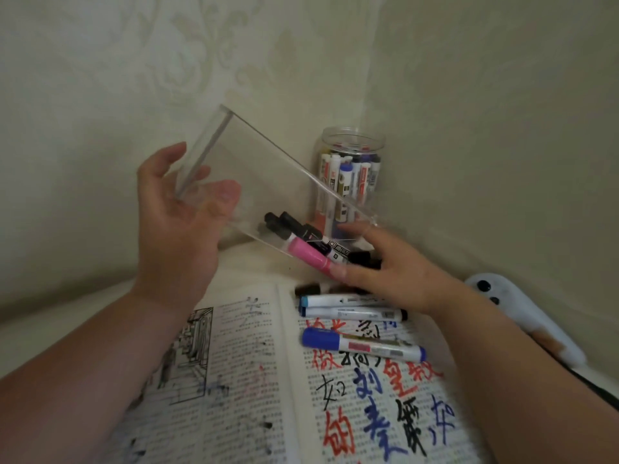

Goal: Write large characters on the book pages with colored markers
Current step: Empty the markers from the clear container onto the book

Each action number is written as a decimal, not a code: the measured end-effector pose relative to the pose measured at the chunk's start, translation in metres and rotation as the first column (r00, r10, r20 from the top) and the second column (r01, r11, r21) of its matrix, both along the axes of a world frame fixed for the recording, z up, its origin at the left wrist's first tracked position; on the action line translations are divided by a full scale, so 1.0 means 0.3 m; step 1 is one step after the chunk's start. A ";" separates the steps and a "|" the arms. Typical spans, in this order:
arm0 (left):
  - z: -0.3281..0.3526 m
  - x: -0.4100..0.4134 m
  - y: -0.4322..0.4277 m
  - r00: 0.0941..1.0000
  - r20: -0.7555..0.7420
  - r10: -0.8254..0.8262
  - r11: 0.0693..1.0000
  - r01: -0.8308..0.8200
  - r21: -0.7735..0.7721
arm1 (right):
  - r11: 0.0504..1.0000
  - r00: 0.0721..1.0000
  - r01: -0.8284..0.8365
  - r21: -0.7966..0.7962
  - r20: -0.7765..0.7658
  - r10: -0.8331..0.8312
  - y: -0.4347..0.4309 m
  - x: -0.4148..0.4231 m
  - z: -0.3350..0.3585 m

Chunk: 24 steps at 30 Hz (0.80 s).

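A marker is being picked; nothing is being written just now. A clear box [268, 182] is held up above the book [241, 380] and tipped, so its open end points down to the right. It is gripped at its high end by the left hand [181, 222], with the thumb on one side and the fingers seen through the wall on the other. The right hand [392, 272] is spread at the open end, above the top of the book's right page. Its fingers are nearly straight, and its thumb tip is laid on the end of a pink marker [310, 254] that sticks out of the box. Nothing is gripped by it yet. Black markers [291, 226] are bunched in the box's low end.

Next, one marker must likely be pinched and pulled out, the box put down off the book, and the cap taken off.

The book lies open. Its right page is crowded with big red, blue and black characters over the print. The left page is marked only with faint lines and blots beside a drawing. A blue marker [361, 344] and two white markers [351, 308] are laid across the top of the right page. A jar [351, 152] of markers stands behind the book.
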<state>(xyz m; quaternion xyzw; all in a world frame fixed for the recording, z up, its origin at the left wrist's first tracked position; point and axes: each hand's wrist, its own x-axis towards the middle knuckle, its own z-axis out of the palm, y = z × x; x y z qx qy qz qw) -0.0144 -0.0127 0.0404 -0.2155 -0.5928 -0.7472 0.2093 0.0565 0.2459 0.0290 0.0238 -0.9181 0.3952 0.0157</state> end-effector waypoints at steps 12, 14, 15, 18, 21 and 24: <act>0.036 0.001 0.002 0.997 -0.076 0.009 0.996 -0.002 0.087 | 0.911 1.000 -0.017 0.413 0.003 0.018 -0.055 -0.013 0.001; 0.044 0.005 0.006 0.998 -0.066 0.001 0.993 0.007 0.116 | 0.887 0.998 -0.002 0.461 -0.048 0.027 -0.057 -0.015 0.004; 0.046 0.006 0.008 0.998 -0.059 -0.009 0.991 0.017 0.134 | 0.886 0.997 0.004 0.464 -0.069 0.031 -0.062 -0.016 0.007; 0.048 0.001 0.008 0.998 -0.054 -0.038 0.985 0.046 0.167 | 0.917 0.989 -0.005 0.399 -0.131 0.062 -0.073 -0.010 0.019; 0.050 0.000 0.006 0.998 -0.019 -0.061 0.971 0.063 0.232 | 0.942 0.994 -0.083 0.325 -0.045 0.103 -0.066 0.019 0.050; 0.049 0.002 0.014 0.995 0.049 -0.087 0.951 0.068 0.301 | 0.901 0.965 -0.240 0.363 0.188 0.181 -0.063 0.060 0.086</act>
